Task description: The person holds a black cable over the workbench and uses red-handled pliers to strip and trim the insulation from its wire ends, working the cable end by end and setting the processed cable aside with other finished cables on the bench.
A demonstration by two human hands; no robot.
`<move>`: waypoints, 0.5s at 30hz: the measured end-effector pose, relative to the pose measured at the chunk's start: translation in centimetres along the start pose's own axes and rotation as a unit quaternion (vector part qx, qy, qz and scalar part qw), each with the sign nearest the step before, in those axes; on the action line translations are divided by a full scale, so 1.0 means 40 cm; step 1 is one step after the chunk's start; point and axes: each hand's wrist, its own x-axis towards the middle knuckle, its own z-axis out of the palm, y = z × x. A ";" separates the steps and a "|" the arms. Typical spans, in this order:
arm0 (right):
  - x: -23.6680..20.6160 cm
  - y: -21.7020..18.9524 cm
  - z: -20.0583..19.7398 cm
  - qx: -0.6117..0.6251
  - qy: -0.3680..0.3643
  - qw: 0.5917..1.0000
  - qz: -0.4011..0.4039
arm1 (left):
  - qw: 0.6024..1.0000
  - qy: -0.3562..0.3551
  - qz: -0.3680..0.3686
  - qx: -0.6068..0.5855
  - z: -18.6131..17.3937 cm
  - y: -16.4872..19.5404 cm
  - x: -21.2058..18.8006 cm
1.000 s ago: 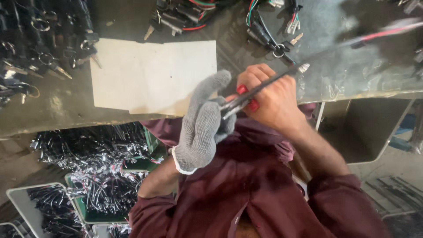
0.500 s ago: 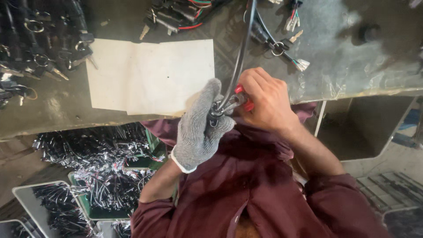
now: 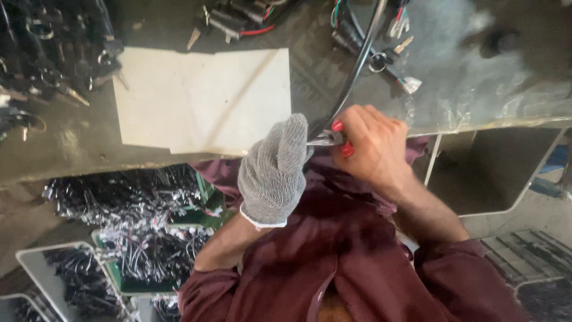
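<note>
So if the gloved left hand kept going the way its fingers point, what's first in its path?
Probably the white sheet on the bench. The left hand, fingers up towards the bench edge, sits just below the sheet's near corner; the black cable runs slightly to its right. Depth is unclear.

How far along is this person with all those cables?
Done, probably: bundled black wire harnesses fill trays below the bench. In hand: the grey knit-gloved left hand and bare right hand work red-handled pliers on one black cable. Left: loose key-switch parts piled on the bench.
</note>
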 end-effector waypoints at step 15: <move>-0.013 -0.061 -0.006 0.161 0.045 0.986 -0.023 | 0.997 -0.016 0.055 -0.045 0.008 -0.056 0.014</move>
